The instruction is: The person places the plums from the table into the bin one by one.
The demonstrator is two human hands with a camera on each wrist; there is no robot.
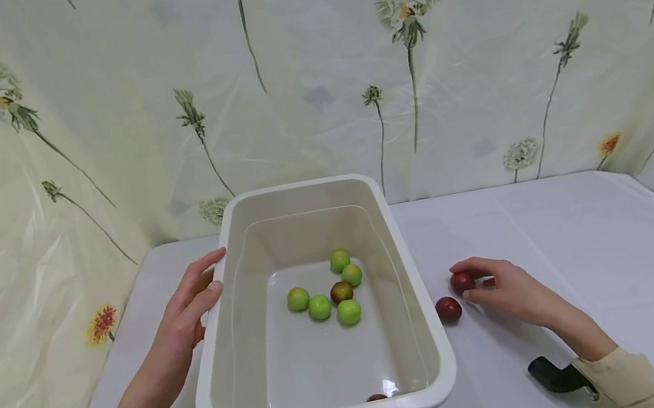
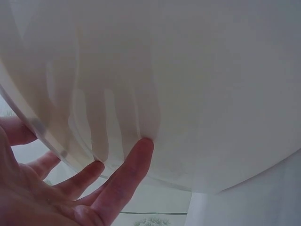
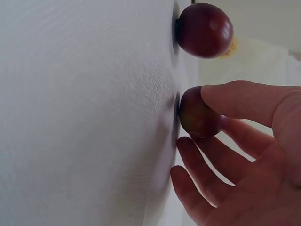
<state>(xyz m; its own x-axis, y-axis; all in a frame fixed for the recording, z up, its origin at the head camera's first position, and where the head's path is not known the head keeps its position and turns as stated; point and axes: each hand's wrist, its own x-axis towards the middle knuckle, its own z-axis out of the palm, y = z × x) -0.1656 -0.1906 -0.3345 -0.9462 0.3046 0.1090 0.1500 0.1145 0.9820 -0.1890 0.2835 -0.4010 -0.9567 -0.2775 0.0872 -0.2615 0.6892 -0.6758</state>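
Note:
A deep white plastic tub (image 1: 410, 401) stands on the table. My left hand (image 1: 181, 320) is at its left side, fingers extended, fingertips touching the outer wall under the rim, as the left wrist view shows. My right hand (image 1: 511, 292) pinches a dark red plum (image 3: 200, 113) between thumb and fingers, low at the tablecloth right of the tub. Another dark red plum (image 1: 449, 310) lies just beside it, close to the tub's right wall. Inside the tub are several green plums (image 1: 319, 307) and a reddish-brown plum (image 1: 341, 292).
Another reddish fruit (image 1: 376, 396) shows at the tub's near end, mostly hidden by the rim. A white tablecloth (image 1: 562, 231) covers the table. Dandelion-patterned curtains (image 1: 315, 127) hang behind and at both sides.

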